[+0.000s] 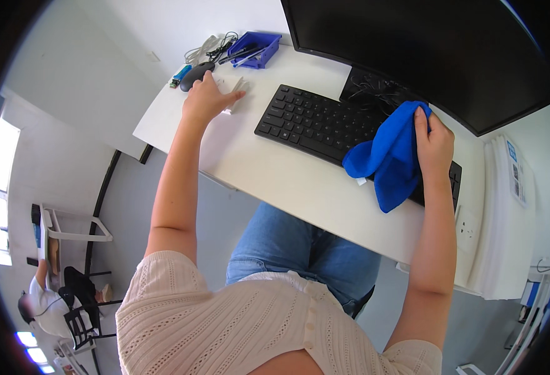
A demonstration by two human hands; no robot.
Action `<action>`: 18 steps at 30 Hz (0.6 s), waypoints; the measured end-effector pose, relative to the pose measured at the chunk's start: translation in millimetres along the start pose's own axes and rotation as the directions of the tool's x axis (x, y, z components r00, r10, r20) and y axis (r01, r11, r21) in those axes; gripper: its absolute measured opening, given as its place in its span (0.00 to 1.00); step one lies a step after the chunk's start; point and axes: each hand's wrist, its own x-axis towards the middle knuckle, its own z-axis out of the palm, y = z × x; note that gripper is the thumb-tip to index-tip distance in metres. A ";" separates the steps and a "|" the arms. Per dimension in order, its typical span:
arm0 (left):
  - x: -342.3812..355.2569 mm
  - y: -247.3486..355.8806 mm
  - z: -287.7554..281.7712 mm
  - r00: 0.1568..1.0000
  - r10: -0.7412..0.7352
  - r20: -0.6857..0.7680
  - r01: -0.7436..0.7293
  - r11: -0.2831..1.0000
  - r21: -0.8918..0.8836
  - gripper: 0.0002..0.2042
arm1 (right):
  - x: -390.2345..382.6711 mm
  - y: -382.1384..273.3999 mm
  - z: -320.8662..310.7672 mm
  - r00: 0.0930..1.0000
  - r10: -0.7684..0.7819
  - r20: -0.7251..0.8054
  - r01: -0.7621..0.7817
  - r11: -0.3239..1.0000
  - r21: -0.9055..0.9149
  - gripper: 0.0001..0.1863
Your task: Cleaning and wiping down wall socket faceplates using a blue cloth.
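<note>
Right hand [435,144] grasps blue cloth [390,153] over keyboard [315,122]; cloth not yet set down. Left hand [206,100] near mouse [193,77]; grip unclear. Work apparently unfinished.

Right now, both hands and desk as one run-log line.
left hand: open, at black mouse and white item, contact unclear | right hand: holds blue cloth over keyboard | monitor: dark

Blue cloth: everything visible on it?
The blue cloth looks soft and plain, with a small white tag at its lower left edge. It hangs in loose folds, its top gripped by the right hand, over the right-hand part of the black keyboard. Whether cloth and keyboard touch is unclear.
</note>
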 end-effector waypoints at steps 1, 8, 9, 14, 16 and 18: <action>-4.1 3.1 -4.7 0.999 0.006 -0.040 -0.005 1.000 0.007 0.52 | 0.6 -0.3 -0.6 1.000 0.000 -0.001 0.000 1.000 0.001 0.22; -57.7 50.9 -37.8 0.569 0.741 -0.355 -0.781 0.622 0.047 0.55 | -2.3 -23.6 -6.9 0.994 0.054 0.095 -0.074 0.973 0.218 0.14; -68.1 61.6 -41.0 0.466 0.816 -0.343 -0.869 0.495 -0.001 0.56 | -2.3 -33.6 -7.8 0.967 0.127 0.219 -0.207 0.895 0.396 0.14; -100.2 110.3 -31.8 0.203 0.946 -0.253 -0.971 0.228 0.075 0.51 | -12.2 -54.2 4.2 0.771 0.123 0.624 -0.633 0.239 0.736 0.26; -97.4 123.7 -23.9 0.183 0.943 -0.277 -0.972 0.216 0.092 0.51 | -17.5 -62.8 7.4 0.753 0.053 0.656 -0.654 0.178 0.735 0.31; -95.9 134.3 -14.0 0.161 0.933 -0.323 -0.961 0.223 0.163 0.49 | -15.9 -57.3 9.0 0.772 0.089 0.630 -0.627 0.275 0.729 0.29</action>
